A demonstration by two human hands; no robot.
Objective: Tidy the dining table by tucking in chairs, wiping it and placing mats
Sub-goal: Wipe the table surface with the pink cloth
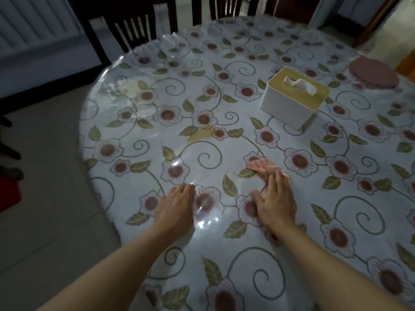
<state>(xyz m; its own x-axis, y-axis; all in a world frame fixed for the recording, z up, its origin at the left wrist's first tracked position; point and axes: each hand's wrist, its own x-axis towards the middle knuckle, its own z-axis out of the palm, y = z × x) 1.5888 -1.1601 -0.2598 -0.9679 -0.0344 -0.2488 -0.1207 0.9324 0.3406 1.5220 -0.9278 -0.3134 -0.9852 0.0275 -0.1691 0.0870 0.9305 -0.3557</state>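
A round dining table [224,70] fills the view, covered with a flowered cloth under clear plastic. My right hand [275,203] lies flat on the near part, fingers spread, pressing a pink cloth [262,166] that sticks out past the fingertips. My left hand [176,207] rests palm down beside it, fingers curled, holding nothing. A round pink mat [372,74] lies at the far right edge. Two dark wooden chairs [132,25] [225,6] stand at the far side, close to the table.
A white tissue box with a tan lid [294,96] stands right of centre, a tissue poking out. A pale tiled floor [40,198] lies to the left, with a red object [9,189] at the left edge. A wooden door frame [377,19] is at the top right.
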